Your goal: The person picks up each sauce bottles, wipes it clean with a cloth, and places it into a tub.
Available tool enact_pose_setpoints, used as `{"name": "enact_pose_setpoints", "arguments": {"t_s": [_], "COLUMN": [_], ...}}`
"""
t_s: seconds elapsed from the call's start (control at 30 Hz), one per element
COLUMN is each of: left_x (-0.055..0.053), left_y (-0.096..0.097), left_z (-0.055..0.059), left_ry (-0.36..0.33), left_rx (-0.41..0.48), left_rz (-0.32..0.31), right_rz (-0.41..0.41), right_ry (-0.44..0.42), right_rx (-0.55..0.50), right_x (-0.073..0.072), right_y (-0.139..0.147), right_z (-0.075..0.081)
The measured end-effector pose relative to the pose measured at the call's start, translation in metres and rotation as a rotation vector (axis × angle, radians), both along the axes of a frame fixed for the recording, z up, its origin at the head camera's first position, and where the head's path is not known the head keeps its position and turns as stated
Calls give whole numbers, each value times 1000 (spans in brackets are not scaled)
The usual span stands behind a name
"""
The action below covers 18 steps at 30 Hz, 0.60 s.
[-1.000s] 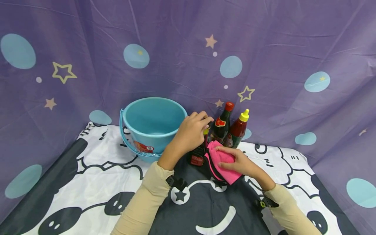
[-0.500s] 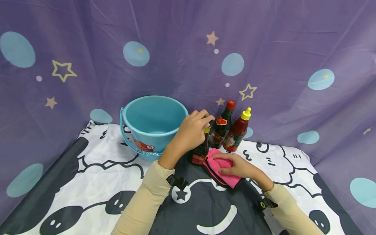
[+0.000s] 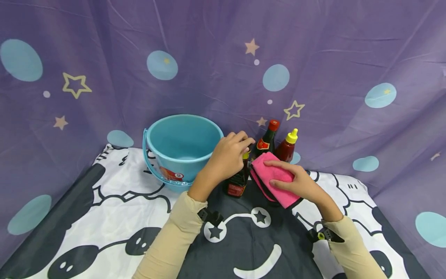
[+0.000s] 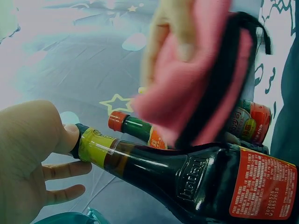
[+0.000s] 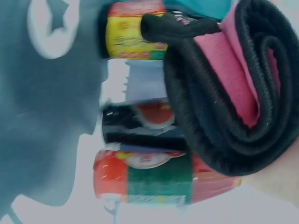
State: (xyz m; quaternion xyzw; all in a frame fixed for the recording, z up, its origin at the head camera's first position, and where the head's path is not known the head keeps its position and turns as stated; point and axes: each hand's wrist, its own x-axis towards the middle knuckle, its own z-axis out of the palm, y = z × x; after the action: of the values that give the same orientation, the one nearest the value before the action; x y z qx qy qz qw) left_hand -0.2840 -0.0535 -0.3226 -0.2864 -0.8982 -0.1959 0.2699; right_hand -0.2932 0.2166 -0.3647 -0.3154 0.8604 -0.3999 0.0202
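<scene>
My left hand [image 3: 226,159] pinches the dark cap at the top of a soy sauce bottle [image 3: 237,182], which stands upright; the left wrist view shows its yellow neck band and red back label [image 4: 264,184]. My right hand [image 3: 303,184] grips a folded pink cloth [image 3: 270,172] with black edging. The cloth is beside the bottle in the head view; whether they touch I cannot tell. In the right wrist view the cloth's rolled layers [image 5: 233,84] show. Behind the cloth are a red-capped dark bottle [image 3: 269,135] and a yellow-capped red sauce bottle [image 3: 286,149], both partly hidden.
A light blue bucket [image 3: 163,161] with its handle hanging down stands to the left of the soy sauce bottle, partly behind my left hand. A purple curtain [image 3: 223,58] rises behind, and a black-and-white patterned cloth [image 3: 115,217] covers the surface.
The pink cloth and my right hand dipped slightly at the bottle's lower side, then moved up and to the right, covering the rear bottles' lower parts. My left hand stays on the cap.
</scene>
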Motion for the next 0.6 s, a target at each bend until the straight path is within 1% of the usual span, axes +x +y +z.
{"name": "enact_pose_setpoints", "arguments": {"t_s": [0.1, 0.23, 0.43, 0.53, 0.6], "left_x": [0, 0, 0, 0, -1], "left_y": [0, 0, 1, 1, 0], "left_z": [-1, -2, -1, -1, 0], "left_ry": [9, 15, -8, -13, -4], "left_rx": [-7, -15, 0, 12, 10], "left_rz": [3, 12, 18, 21, 24], "right_rz": [-51, -91, -97, -89, -79], "right_ry": [43, 81, 90, 68, 47], "right_rx": [-65, -144, -259, -364, -428], "right_x": [3, 8, 16, 21, 22], "right_y": [-2, -10, -17, -17, -18], "right_z": [11, 23, 38, 45, 48]}}
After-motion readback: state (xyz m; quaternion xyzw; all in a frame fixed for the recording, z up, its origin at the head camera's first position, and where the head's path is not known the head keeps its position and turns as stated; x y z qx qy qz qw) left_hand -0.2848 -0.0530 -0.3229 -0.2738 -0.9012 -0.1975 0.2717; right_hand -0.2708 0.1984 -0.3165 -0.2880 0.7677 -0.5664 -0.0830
